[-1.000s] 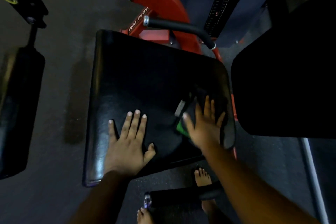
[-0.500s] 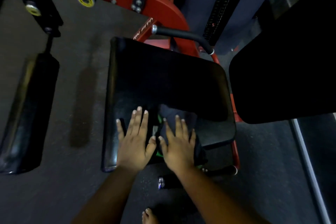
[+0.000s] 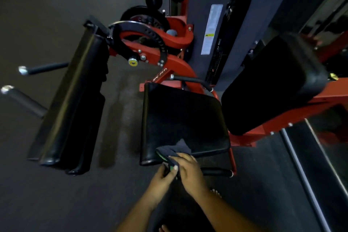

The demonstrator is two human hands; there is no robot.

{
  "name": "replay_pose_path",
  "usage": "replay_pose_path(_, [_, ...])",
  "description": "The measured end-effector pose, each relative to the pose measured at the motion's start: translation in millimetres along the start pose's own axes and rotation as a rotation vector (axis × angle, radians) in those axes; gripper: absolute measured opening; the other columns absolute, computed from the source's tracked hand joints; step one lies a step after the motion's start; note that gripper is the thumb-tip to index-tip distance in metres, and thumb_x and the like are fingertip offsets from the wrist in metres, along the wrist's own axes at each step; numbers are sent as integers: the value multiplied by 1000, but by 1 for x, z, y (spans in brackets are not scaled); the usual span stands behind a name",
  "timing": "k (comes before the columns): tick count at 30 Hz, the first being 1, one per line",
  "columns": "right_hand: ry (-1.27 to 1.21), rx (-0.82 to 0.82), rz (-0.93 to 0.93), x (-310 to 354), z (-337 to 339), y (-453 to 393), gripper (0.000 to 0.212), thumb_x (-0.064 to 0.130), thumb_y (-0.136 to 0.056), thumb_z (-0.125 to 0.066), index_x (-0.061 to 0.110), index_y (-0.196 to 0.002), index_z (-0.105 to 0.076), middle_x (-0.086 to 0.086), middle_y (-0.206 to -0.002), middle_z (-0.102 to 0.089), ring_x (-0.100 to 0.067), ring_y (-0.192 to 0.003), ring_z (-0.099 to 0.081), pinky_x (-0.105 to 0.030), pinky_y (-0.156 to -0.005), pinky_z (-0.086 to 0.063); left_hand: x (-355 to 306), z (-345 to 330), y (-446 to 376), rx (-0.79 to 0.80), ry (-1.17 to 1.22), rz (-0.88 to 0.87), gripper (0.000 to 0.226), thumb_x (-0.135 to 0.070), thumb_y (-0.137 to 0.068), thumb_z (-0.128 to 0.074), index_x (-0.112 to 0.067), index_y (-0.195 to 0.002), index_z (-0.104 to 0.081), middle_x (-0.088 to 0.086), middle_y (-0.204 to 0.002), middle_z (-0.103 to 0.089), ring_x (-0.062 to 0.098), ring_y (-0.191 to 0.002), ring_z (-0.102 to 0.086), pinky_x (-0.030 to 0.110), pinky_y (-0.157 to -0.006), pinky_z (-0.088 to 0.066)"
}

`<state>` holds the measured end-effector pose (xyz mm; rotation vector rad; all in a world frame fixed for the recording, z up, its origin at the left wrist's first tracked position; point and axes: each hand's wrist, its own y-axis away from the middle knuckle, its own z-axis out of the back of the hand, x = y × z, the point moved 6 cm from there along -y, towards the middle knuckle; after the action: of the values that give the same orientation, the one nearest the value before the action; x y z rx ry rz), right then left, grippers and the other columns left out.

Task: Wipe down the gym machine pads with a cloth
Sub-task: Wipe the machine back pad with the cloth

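- Dark grey cloth with green trim [image 3: 175, 149] drapes over the 6 o'clock edge of the black padded seat [image 3: 180, 118].
- Left hand [image 3: 162, 179] and right hand [image 3: 190, 171] both pinch the cloth.
- Black padded backrest [image 3: 271, 84] stands at 3 o'clock.

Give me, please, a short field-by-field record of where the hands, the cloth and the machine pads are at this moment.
cloth: dark grey with green, draped over the near edge of the seat pad
left hand: holds the cloth's lower end
right hand: grips the cloth from above
seat pad: black, centre
back pad: black, right of the seat, tilted
leg pad: long, black, left of the seat
frame: red
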<state>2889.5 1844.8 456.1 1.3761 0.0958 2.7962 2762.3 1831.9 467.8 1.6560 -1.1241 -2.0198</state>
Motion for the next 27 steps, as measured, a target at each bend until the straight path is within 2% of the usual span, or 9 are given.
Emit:
replay_pose_path(3, [-138,-36,9,41,41,21,50,4,-96,-53,39,-131,-62,21,-127,-61,6,-122,-53,-18,-104,-42,-37,-9,32,0,41,-160,32,-31,-98,-66,-32,-128,-55,-15,-127,-64,-15,-103,-62,8,-84,-47])
replay_pose_path(5, [-248,-33,8,58,67,32,50,4,-97,-60,41,-130,-56,26,-131,-55,15,-123,-50,-9,-103,-38,-58,-12,48,7,59,-209,29,-25,-98,-68,-32,-125,-61,-5,-125,-72,-2,-110,-67,17,-92,-52])
replay_pose_path(8, [-386,32,-60,57,104,44,61,15,-94,-72,39,-144,-46,16,-148,-49,3,-127,-53,-14,-100,-43,-85,-17,64,37,139,-256,29,-22,-101,-63,-21,-130,-64,1,-122,-75,18,-115,-70,37,-102,-54])
replay_pose_path(12, [-305,-51,-63,50,171,50,72,23,-91,-76,41,-148,-36,17,-154,-36,12,-133,-39,-5,-101,-37,-119,-34,82,111,77,-269,27,-14,-104,-54,-13,-128,-66,5,-120,-75,23,-114,-70,31,-96,-55])
replay_pose_path(16, [-349,231,-70,58,197,46,84,31,-88,-80,38,-155,-29,26,-153,-39,11,-139,-39,-12,-110,-37,-157,-57,93,214,-21,-280,32,-7,-102,-45,-9,-127,-65,9,-115,-76,23,-103,-72,28,-86,-55])
replay_pose_path(19, [-433,251,-89,66,210,41,43,25,-89,-79,22,-130,-64,8,-126,-71,-11,-120,-65,-34,-100,-53,-192,-65,107,195,36,-295,27,-19,-101,-50,-12,-121,-67,6,-106,-78,17,-95,-72,25,-79,-54])
replay_pose_path(21, [-528,147,-96,70,222,40,29,20,-90,-78,12,-117,-70,-2,-116,-76,-21,-112,-71,-42,-96,-56,-214,-59,112,125,122,-324,23,-32,-106,-50,-22,-113,-69,-4,-102,-79,9,-93,-73,20,-80,-54])
replay_pose_path(25, [-810,-24,-165,87,242,41,34,17,-92,-73,6,-123,-68,-12,-120,-74,-31,-115,-69,-46,-99,-54,-210,-14,87,-185,453,-241,74,-76,-92,-44,-14,-128,-62,9,-106,-73,24,-87,-67,36,-76,-53])
replay_pose_path(27, [-947,-85,-228,99,246,41,35,19,-93,-68,3,-125,-66,-17,-122,-72,-31,-114,-69,-45,-101,-53,-188,-16,74,-115,358,-137,107,-98,-68,-36,-16,-134,-58,6,-108,-70,23,-95,-63,41,-82,-50])
